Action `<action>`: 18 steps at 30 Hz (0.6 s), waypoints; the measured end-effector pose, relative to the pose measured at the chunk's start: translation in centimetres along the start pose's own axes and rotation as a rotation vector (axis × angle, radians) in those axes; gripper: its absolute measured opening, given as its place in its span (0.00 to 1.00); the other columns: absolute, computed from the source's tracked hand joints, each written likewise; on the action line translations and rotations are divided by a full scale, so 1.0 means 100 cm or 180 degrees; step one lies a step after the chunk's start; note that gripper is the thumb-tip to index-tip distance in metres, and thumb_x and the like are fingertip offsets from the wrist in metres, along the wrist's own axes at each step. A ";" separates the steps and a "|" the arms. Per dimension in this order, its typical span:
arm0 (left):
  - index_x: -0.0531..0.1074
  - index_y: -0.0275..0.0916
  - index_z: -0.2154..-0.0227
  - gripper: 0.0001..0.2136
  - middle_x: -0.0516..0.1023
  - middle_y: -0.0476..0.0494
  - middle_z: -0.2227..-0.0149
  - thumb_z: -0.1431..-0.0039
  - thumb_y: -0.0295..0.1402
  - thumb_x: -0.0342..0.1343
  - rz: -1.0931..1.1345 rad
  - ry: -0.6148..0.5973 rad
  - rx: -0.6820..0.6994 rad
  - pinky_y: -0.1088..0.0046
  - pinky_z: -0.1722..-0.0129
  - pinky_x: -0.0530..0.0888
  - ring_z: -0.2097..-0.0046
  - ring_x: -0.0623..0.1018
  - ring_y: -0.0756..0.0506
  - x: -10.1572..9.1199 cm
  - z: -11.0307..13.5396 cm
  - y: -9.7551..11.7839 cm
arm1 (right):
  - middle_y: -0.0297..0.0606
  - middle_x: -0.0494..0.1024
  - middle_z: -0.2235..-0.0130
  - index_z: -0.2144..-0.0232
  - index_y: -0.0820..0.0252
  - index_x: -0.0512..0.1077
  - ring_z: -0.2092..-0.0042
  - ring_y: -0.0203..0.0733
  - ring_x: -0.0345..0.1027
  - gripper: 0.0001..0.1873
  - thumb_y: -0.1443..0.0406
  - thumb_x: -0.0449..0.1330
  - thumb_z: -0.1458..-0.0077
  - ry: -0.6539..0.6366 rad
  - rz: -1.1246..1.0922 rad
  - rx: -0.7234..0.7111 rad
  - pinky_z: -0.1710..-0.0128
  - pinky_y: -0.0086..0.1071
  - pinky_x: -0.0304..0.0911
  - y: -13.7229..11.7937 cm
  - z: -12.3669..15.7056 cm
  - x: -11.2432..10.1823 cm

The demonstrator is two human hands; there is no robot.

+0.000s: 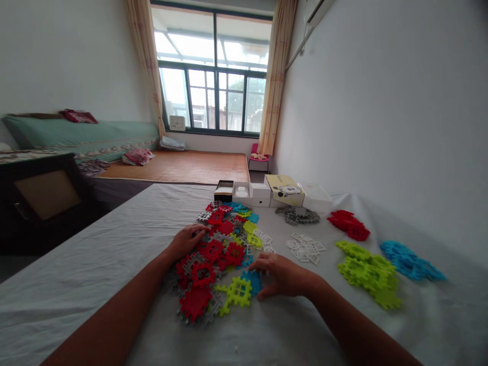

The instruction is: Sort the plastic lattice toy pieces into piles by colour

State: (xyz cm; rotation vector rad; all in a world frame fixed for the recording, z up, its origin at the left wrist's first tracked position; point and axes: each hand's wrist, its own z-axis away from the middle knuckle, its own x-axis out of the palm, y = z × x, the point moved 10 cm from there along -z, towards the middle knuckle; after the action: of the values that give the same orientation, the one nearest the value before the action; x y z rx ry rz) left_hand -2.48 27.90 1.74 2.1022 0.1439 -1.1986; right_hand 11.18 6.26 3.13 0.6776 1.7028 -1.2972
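A mixed pile of toothed plastic building tiles lies between my hands, with red tiles (pixel 203 274), grey tiles (pixel 186 265), yellow-green tiles (pixel 240 291) and blue ones. My left hand (pixel 187 240) rests at the pile's left edge, its fingers loosely bent and touching tiles there. On the other side, my right hand (pixel 284 274) is at the pile's right edge, thumb and fingers apart around the end of a blue tile (pixel 251 282). No firm grip on that tile shows. White window-frame pieces (pixel 263 238) lie partly on the pile, just beyond my right hand.
Sorted heaps stand to the right: grey (pixel 299 214), white lattice (pixel 305 248), red (pixel 348 224), yellow-green (pixel 368 272) and blue (pixel 409 260). Behind are a yellow box (pixel 284 189) and several small boxes. A grey sheet (pixel 114 244) covers the surface.
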 end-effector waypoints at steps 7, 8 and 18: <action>0.75 0.43 0.61 0.19 0.77 0.45 0.58 0.45 0.45 0.44 0.0046 0.0017 -0.0023 0.67 0.51 0.67 0.55 0.73 0.43 -0.001 0.000 -0.002 | 0.39 0.64 0.55 0.50 0.53 0.62 0.53 0.40 0.61 0.31 0.73 0.58 0.59 0.0717 0.0070 -0.0225 0.52 0.34 0.59 -0.001 0.012 -0.042; 0.75 0.43 0.61 0.19 0.77 0.45 0.58 0.45 0.45 0.44 0.0051 0.0019 -0.0018 0.67 0.51 0.67 0.55 0.73 0.43 -0.001 0.000 -0.002 | 0.40 0.64 0.54 0.49 0.53 0.62 0.52 0.40 0.60 0.32 0.75 0.56 0.59 0.0825 0.0113 -0.0206 0.50 0.35 0.58 0.001 0.014 -0.049; 0.75 0.43 0.61 0.19 0.77 0.45 0.59 0.46 0.46 0.45 0.0133 0.0029 -0.0007 0.68 0.52 0.68 0.55 0.73 0.43 -0.002 0.001 -0.002 | 0.39 0.63 0.55 0.53 0.53 0.65 0.58 0.38 0.63 0.28 0.71 0.58 0.59 0.1222 -0.0010 0.0234 0.59 0.34 0.65 0.015 0.031 -0.062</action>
State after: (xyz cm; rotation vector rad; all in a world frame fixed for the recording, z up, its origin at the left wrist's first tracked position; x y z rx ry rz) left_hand -2.70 28.04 1.77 2.0990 0.1048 -1.1638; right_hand 16.30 4.30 7.55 1.0194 1.9656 -1.2964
